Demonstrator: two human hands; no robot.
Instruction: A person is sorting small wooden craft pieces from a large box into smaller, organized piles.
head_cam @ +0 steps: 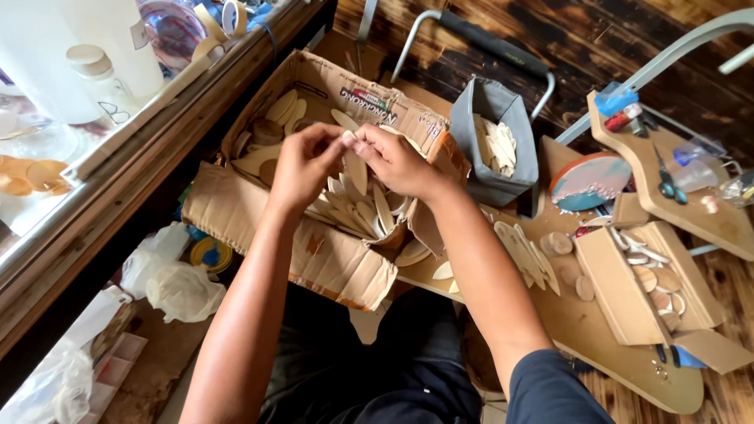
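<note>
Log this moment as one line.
left hand: pinching wooden piece | right hand: pinching same piece | over cardboard box | grey pouch beside

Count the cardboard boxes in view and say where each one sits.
2. A large torn cardboard box of wooden pieces lies under the left hand and right hand; a small cardboard box sits at the right on a board. Others may be hidden.

Item held: thin oval wooden piece [356, 169], pale tan, flat, standing roughly upright.
Grip: pinched at its upper end between left hand [302, 165] and right hand [397, 161] (fingertips meet there).
Location: above open cardboard box [314, 251].
Box contents: more leaf-shaped wooden pieces [369, 216], heaped loosely, overlapping.
Box condition: flaps torn, splayed outward.
</note>
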